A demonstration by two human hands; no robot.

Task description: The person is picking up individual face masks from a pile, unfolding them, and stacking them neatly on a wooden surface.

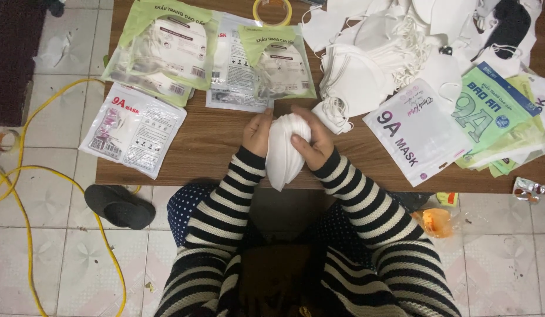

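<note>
I see a low wooden table carrying green packets far left, a white mask pile far right, flat pouches right.

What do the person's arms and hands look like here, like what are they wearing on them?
Both arms wear long knit sleeves with black and white horizontal stripes, ending in snug striped cuffs at the wrists. The left hand and right hand are bare: no gloves, and no rings or watch that I can make out.
</note>
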